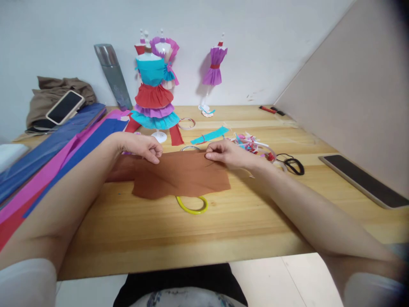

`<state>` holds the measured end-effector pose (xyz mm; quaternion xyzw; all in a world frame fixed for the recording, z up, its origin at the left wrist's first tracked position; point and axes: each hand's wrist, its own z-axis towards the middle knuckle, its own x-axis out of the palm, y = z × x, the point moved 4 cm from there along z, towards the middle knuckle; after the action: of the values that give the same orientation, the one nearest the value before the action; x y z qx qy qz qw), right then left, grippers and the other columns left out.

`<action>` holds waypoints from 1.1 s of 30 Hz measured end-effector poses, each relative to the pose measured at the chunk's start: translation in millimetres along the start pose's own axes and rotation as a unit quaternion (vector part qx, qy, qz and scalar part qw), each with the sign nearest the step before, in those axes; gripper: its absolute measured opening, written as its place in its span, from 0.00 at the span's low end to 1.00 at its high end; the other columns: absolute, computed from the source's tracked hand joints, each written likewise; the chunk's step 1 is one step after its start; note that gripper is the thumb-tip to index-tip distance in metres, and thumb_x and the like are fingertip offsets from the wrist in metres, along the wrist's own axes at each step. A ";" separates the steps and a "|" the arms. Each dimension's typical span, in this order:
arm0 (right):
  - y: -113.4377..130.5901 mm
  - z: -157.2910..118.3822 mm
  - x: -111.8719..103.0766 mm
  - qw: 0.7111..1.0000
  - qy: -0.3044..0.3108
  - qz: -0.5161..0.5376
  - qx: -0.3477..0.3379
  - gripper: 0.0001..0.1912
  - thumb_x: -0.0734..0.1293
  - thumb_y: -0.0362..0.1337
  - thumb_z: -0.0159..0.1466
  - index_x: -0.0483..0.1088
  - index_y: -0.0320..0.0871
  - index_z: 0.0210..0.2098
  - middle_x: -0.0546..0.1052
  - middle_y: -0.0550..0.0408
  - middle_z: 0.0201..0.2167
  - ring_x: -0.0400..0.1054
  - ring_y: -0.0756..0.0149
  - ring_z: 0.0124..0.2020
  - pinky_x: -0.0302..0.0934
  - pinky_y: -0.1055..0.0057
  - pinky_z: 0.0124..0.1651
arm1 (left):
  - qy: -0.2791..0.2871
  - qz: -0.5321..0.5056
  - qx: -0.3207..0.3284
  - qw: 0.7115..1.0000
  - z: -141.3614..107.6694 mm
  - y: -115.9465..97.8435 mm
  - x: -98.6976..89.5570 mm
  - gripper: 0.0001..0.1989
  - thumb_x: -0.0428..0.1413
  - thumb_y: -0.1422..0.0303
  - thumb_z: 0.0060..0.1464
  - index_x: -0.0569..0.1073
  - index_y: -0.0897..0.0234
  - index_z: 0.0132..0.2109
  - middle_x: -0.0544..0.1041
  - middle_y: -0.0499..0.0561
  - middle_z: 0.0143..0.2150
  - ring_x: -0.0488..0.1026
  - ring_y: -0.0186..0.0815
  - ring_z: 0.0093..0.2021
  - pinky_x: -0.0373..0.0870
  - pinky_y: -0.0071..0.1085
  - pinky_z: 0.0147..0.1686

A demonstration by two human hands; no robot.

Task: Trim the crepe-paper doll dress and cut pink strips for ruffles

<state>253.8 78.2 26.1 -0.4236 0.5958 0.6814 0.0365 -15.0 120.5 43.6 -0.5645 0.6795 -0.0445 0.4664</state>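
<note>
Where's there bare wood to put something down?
Bare wood: between the yellow loop and the table's front edge, and at back right between the scrap pile and a small red item. Crowded: the left side, with smartphone and coloured sheets, and beyond the brown sheet, around the dress forms.

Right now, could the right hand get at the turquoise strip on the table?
Probably yes: the turquoise strip lies just beyond the right hand, with no large thing seen between them. That hand pinches the edge of the brown sheet, though, so its grip would likely need to let go first.
</note>
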 end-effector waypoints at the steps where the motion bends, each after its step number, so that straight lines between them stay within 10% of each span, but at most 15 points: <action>1: -1.0 -0.2 -0.8 1.000 -0.013 0.007 0.008 0.23 0.66 0.56 0.60 0.62 0.44 0.24 0.59 0.61 0.21 0.51 0.71 0.24 0.46 0.69 0.30 | 0.003 -0.010 -0.007 1.000 0.0 2.8 -0.4 0.16 0.64 0.57 0.48 0.68 0.62 0.29 0.61 0.43 0.20 0.55 0.29 0.20 0.48 0.27 0.21; 9: -2.4 0.9 1.4 0.996 -0.032 0.076 -0.020 0.22 0.71 0.56 0.57 0.69 0.42 0.32 0.71 0.56 0.28 0.62 0.67 0.29 0.55 0.69 0.33 | -0.024 -0.035 0.023 0.999 -0.6 11.4 -4.3 0.25 0.59 0.48 0.54 0.61 0.61 0.24 0.56 0.44 0.21 0.52 0.29 0.20 0.48 0.28 0.20; 19: -8.9 2.9 -2.8 0.997 -0.082 0.007 -0.016 0.20 0.64 0.53 0.63 0.64 0.44 0.25 0.61 0.60 0.21 0.54 0.70 0.24 0.48 0.68 0.31 | -0.013 0.037 0.026 0.999 4.2 15.1 -2.9 0.16 0.63 0.59 0.45 0.64 0.62 0.29 0.58 0.43 0.25 0.56 0.29 0.25 0.51 0.27 0.25; 33: -30.3 9.8 -5.7 0.958 -0.235 0.156 0.045 0.21 0.72 0.55 0.53 0.67 0.45 0.31 0.69 0.56 0.27 0.60 0.66 0.28 0.55 0.68 0.31 | -0.092 -0.212 0.008 0.973 1.2 48.7 -6.4 0.15 0.67 0.62 0.44 0.74 0.64 0.37 0.71 0.45 0.30 0.66 0.30 0.30 0.61 0.25 0.31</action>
<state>269.1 97.8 5.3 -0.1510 0.6590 0.7316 0.0877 -50.0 143.7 18.1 -0.6937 0.4977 -0.0959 0.5117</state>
